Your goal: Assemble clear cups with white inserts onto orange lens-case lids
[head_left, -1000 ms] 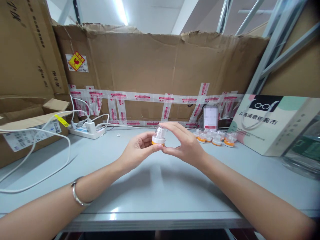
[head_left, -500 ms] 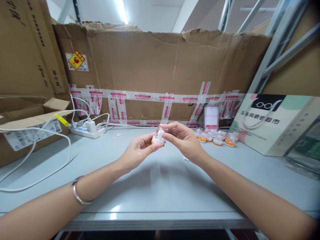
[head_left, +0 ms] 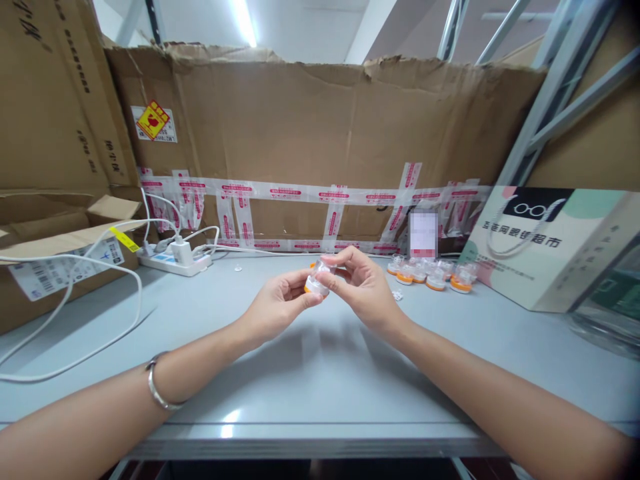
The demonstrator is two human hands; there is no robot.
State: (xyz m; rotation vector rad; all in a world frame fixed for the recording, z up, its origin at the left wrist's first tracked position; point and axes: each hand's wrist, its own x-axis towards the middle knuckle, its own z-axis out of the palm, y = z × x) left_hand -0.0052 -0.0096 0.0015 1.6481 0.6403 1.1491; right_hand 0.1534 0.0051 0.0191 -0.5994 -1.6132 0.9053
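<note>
A small clear-topped piece with a white and orange base (head_left: pixel 318 283) is held above the middle of the grey table (head_left: pixel 320 380). My left hand (head_left: pixel 280 303) grips its base between thumb and fingers. Around its clear upper part, the thumb and fingers of my right hand (head_left: pixel 363 283) are closed. Several similar clear pieces with orange bases (head_left: pixel 436 277) stand at the back right of the table. A small white part (head_left: pixel 397 295) lies just right of my right hand, and another tiny white part (head_left: pixel 238 269) lies at the back left.
A power strip (head_left: pixel 175 262) with white cables (head_left: pixel 139 300) is at the back left, beside an open cardboard box (head_left: pixel 30 293). Behind stands a large taped cardboard sheet (head_left: pixel 310 127). On the right are a paper bag (head_left: pixel 530 267) and a clear container (head_left: pixel 613 307).
My right hand has shifted slightly left and down on the clear top, and the held piece has tilted a little. More of the white part beside my right hand shows.
</note>
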